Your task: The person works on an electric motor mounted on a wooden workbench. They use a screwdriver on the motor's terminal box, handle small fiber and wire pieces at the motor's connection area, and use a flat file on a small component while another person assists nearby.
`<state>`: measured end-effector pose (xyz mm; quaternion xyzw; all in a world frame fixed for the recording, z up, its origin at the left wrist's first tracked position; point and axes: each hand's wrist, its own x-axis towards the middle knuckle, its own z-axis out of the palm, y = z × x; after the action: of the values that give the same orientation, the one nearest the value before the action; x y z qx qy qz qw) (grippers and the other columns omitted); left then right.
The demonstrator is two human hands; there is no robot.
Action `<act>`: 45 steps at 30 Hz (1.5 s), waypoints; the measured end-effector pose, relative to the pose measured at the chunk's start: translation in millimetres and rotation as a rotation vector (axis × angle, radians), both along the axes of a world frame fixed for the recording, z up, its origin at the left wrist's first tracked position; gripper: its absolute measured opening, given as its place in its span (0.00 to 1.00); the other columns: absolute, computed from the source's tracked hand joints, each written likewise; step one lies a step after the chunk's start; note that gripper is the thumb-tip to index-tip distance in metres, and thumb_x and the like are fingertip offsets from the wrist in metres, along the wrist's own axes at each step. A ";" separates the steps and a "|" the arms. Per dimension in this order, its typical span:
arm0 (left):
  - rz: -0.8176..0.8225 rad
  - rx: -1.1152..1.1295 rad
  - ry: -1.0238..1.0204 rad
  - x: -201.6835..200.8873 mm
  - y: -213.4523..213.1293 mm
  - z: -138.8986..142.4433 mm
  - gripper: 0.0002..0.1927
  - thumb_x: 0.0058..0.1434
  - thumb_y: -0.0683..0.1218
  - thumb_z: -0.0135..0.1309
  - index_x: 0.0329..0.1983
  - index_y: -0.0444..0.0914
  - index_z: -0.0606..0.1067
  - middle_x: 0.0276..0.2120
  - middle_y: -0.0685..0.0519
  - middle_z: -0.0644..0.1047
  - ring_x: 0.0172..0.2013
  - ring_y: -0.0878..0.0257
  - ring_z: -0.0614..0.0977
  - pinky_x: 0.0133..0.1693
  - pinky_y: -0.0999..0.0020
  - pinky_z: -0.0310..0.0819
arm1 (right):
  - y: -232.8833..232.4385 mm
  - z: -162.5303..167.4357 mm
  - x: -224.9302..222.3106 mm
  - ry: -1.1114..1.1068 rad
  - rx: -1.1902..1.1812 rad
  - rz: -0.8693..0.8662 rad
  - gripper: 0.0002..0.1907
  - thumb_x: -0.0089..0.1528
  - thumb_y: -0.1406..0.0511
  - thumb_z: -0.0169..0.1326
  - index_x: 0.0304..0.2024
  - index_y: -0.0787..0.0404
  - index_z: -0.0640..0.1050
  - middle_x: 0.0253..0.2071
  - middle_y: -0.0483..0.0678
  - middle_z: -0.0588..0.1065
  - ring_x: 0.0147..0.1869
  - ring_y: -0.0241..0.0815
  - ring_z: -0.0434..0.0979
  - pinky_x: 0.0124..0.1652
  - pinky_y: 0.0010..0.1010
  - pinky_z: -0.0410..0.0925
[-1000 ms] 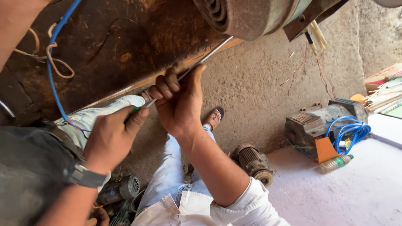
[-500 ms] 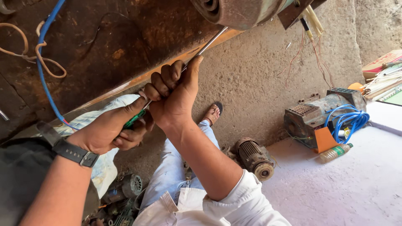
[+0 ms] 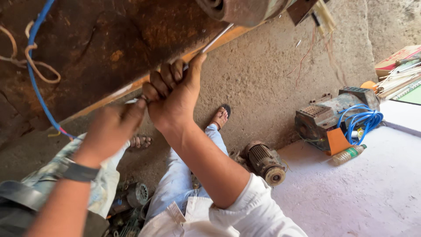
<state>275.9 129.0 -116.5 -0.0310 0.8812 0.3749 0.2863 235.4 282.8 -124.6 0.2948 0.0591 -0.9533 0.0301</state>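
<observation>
Right hand (image 3: 175,98) is clenched round a metal rod (image 3: 215,41) at the rusty board's (image 3: 109,48) edge; left hand (image 3: 112,129) closes beside it, its hold hidden. Levering seems in hand; next needs steady, firm pressure.

**Motor repair workshop, floor-level work area**

Rough workshop, most likely for electric motor repair. Bare concrete floor (image 3: 280,83), gritty and stained, meets a paler painted slab (image 3: 359,193) at lower right. A worn electric motor (image 3: 264,161) with ribbed casing lies on the floor near the slab's edge. Further right, a grimy grey machine unit (image 3: 326,118) draped with a coiled blue cable (image 3: 362,119); a small plastic bottle (image 3: 348,154) lies just beside it. More motor parts (image 3: 136,195) heaped at lower left. Overhead, a rusty metal sheet (image 3: 109,44) with a blue wire (image 3: 37,83) trailing across it, and a rusted cylindrical housing (image 3: 245,8) at the top edge. Stacked papers and boxes (image 3: 397,70) far right.
</observation>
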 end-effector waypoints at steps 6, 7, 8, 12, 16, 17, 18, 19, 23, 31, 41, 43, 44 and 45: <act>0.302 0.623 -0.986 -40.7 -27.7 3.4 0.27 0.66 0.64 0.47 0.26 0.38 0.68 0.12 0.61 0.55 0.13 0.67 0.52 0.17 0.69 0.43 | -15.4 -1.3 -6.5 -0.063 0.028 -0.073 0.33 0.66 0.35 0.44 0.22 0.49 0.58 0.18 0.36 0.51 0.19 0.33 0.45 0.21 0.26 0.45; 0.295 0.595 -0.981 -46.3 -27.6 3.6 0.26 0.65 0.64 0.47 0.25 0.38 0.69 0.12 0.62 0.54 0.13 0.68 0.51 0.16 0.69 0.42 | -16.5 -1.1 -7.8 -0.056 0.026 -0.079 0.33 0.66 0.35 0.44 0.22 0.49 0.58 0.18 0.36 0.51 0.19 0.32 0.45 0.21 0.26 0.45; 0.293 0.567 -0.979 -50.0 -27.6 4.2 0.26 0.64 0.64 0.47 0.25 0.38 0.70 0.11 0.63 0.54 0.13 0.69 0.51 0.16 0.70 0.41 | -16.3 -0.7 -8.5 -0.053 0.025 -0.084 0.32 0.66 0.35 0.44 0.22 0.49 0.58 0.17 0.36 0.51 0.19 0.32 0.45 0.21 0.26 0.46; 0.199 0.261 -0.687 -43.8 -21.0 3.4 0.29 0.69 0.64 0.47 0.23 0.37 0.71 0.14 0.60 0.57 0.14 0.67 0.54 0.18 0.67 0.44 | -11.6 3.6 -10.3 0.067 0.005 -0.071 0.32 0.68 0.36 0.43 0.25 0.51 0.59 0.19 0.38 0.52 0.21 0.32 0.48 0.23 0.25 0.48; -0.266 -0.221 0.401 -16.9 -7.9 8.5 0.24 0.76 0.61 0.53 0.29 0.41 0.72 0.24 0.47 0.74 0.26 0.49 0.75 0.27 0.61 0.64 | -6.3 15.1 -2.4 0.031 0.018 0.021 0.31 0.68 0.36 0.39 0.30 0.54 0.62 0.22 0.39 0.54 0.26 0.34 0.52 0.29 0.28 0.53; -0.253 -0.410 0.474 -11.4 -2.8 11.5 0.24 0.75 0.61 0.55 0.30 0.41 0.73 0.24 0.46 0.76 0.26 0.48 0.78 0.27 0.57 0.68 | -7.4 17.7 -2.2 -0.023 0.011 0.048 0.31 0.67 0.36 0.38 0.31 0.54 0.63 0.22 0.39 0.54 0.27 0.36 0.53 0.31 0.29 0.54; -0.235 -0.601 0.542 -7.3 1.6 16.2 0.23 0.73 0.62 0.57 0.30 0.41 0.74 0.25 0.44 0.79 0.26 0.47 0.81 0.28 0.53 0.72 | -9.0 19.5 -2.8 -0.031 0.012 0.056 0.31 0.66 0.36 0.37 0.31 0.54 0.63 0.23 0.40 0.55 0.28 0.37 0.53 0.33 0.31 0.55; -0.256 -0.622 0.630 -5.8 4.3 21.5 0.22 0.72 0.61 0.58 0.31 0.41 0.74 0.25 0.45 0.79 0.27 0.47 0.80 0.28 0.53 0.71 | -11.3 20.1 -4.0 -0.037 0.011 0.073 0.30 0.66 0.37 0.36 0.32 0.54 0.63 0.25 0.41 0.56 0.30 0.38 0.54 0.35 0.32 0.56; -0.255 -0.364 0.720 -15.7 13.1 36.7 0.15 0.70 0.55 0.55 0.39 0.38 0.76 0.29 0.45 0.78 0.29 0.46 0.78 0.28 0.55 0.70 | -8.8 10.9 -5.0 0.032 -0.011 0.065 0.33 0.69 0.35 0.36 0.28 0.52 0.61 0.22 0.39 0.52 0.26 0.35 0.48 0.31 0.30 0.53; -0.141 0.016 -0.073 -7.7 -0.8 13.8 0.20 0.72 0.59 0.54 0.34 0.39 0.75 0.23 0.46 0.76 0.26 0.49 0.77 0.25 0.61 0.68 | 25.9 -2.3 10.6 0.322 -0.329 0.192 0.36 0.68 0.31 0.34 0.24 0.51 0.57 0.21 0.36 0.48 0.24 0.32 0.43 0.26 0.28 0.45; -0.173 -0.064 0.298 17.5 5.2 5.7 0.18 0.65 0.58 0.60 0.40 0.38 0.74 0.24 0.53 0.77 0.23 0.57 0.78 0.24 0.64 0.71 | 23.3 23.0 -5.8 -0.050 -0.019 0.189 0.35 0.64 0.30 0.37 0.21 0.47 0.55 0.17 0.35 0.46 0.19 0.32 0.42 0.21 0.28 0.41; -0.069 0.203 -0.030 12.8 -4.6 -1.2 0.22 0.65 0.60 0.59 0.36 0.37 0.72 0.22 0.56 0.73 0.20 0.62 0.74 0.22 0.65 0.69 | 28.0 18.2 -3.7 0.007 -0.067 0.194 0.36 0.64 0.30 0.37 0.22 0.48 0.55 0.17 0.35 0.46 0.20 0.32 0.41 0.22 0.29 0.40; -0.008 0.258 -0.178 11.8 -8.7 -3.3 0.24 0.67 0.61 0.57 0.34 0.36 0.71 0.21 0.56 0.71 0.20 0.63 0.71 0.21 0.66 0.65 | 30.1 16.5 -1.8 0.029 -0.094 0.191 0.36 0.64 0.30 0.37 0.22 0.48 0.54 0.17 0.35 0.45 0.20 0.32 0.41 0.22 0.29 0.40; 0.057 0.310 -0.323 10.7 -12.0 -4.4 0.26 0.69 0.63 0.56 0.33 0.36 0.71 0.21 0.57 0.68 0.19 0.64 0.68 0.21 0.66 0.62 | 31.8 15.3 -1.2 0.045 -0.104 0.193 0.36 0.64 0.30 0.37 0.22 0.48 0.55 0.17 0.35 0.46 0.20 0.32 0.41 0.22 0.28 0.40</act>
<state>286.6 117.0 -120.9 -0.0710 0.7545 0.5040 0.4143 234.2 314.6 -109.4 0.2643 0.0381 -0.9541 0.1358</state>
